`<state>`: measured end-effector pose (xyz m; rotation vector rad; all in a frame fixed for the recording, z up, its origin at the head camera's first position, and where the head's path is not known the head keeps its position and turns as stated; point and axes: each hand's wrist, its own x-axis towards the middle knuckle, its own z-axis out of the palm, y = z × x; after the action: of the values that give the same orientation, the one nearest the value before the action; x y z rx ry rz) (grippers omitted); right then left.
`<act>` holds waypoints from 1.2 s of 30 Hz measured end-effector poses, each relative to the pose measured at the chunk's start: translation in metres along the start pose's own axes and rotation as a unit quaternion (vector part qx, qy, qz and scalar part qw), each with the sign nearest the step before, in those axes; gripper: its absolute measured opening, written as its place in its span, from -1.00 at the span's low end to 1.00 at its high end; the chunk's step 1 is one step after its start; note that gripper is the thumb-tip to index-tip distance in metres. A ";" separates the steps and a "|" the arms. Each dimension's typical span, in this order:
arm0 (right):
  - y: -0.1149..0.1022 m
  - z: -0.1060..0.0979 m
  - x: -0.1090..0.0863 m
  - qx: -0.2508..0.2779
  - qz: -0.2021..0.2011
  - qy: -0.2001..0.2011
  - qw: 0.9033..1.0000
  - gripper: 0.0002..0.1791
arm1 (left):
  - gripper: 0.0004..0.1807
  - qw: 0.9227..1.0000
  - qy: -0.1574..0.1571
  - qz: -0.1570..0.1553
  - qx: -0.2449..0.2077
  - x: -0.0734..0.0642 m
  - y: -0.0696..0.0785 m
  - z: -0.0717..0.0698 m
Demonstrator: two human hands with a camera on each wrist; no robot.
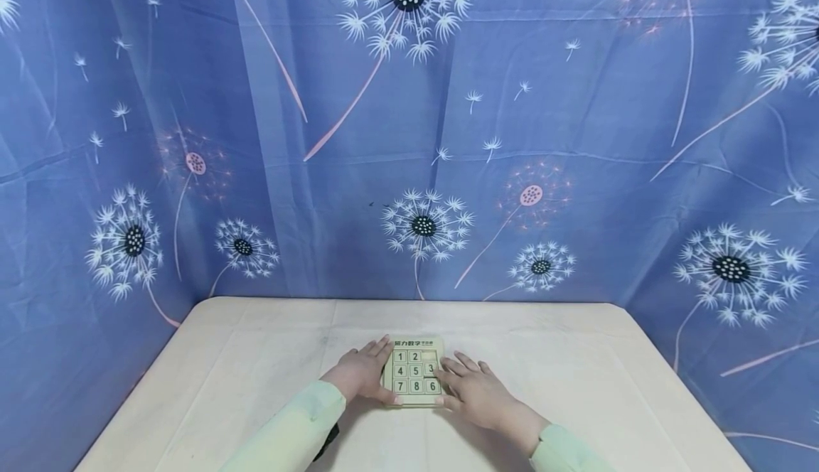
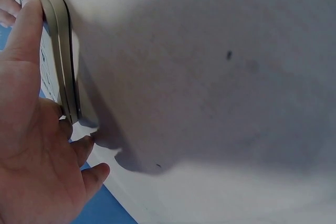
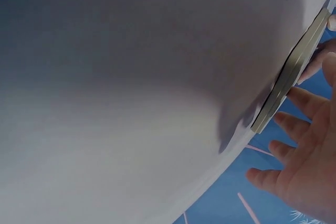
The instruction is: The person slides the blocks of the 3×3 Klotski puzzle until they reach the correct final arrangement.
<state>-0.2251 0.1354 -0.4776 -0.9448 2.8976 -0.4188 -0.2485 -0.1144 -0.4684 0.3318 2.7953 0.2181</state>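
A pale green number sliding puzzle (image 1: 412, 399) lies flat on the table, its numbered tiles facing up. The top right slot is partly bare, and the 3 tile (image 1: 431, 368) sits slightly higher than the 5 beside it. My left hand (image 1: 363, 371) holds the puzzle's left side, thumb at the lower left corner and fingers along the upper left edge. On the other side, my right hand (image 1: 476, 394) has a finger at the 3 tile and its thumb near the lower right corner; its other fingers spread loosely past the edge. Both wrist views show the puzzle's side edge (image 2: 64, 51).
The cream-covered table (image 1: 256, 344) extends around the puzzle. Behind it and on both sides hangs a blue curtain (image 1: 352, 244) with a dandelion print. A small black item (image 1: 328, 442) shows beside the left sleeve.
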 end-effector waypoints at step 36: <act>0.003 0.002 0.015 0.027 0.018 0.008 0.999 -0.35 | 0.22 1.000 0.006 0.009 0.011 0.002 -0.001 0.002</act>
<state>-0.2388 0.1278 -0.4802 -0.8841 2.8971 -0.5001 -0.2496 -0.1147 -0.4707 0.3624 2.8087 0.1934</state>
